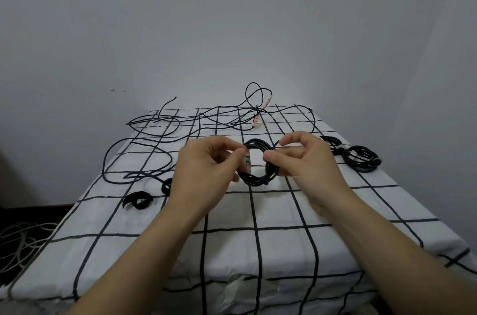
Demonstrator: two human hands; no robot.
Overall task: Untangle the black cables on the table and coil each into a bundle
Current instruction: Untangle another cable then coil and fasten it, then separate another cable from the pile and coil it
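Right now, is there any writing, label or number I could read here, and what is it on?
Nothing reads clearly.
White tag on the coiled cable held by the left hand and right hand: dark marks, too blurred to read.
Red-and-white tag near the table's far edge: red print, too small to read.
White band by the finished bundle on the right: no legible text.

Left fingers (228, 150) partly hide the apparently lettered tag (247, 159) on the coil (258, 181).
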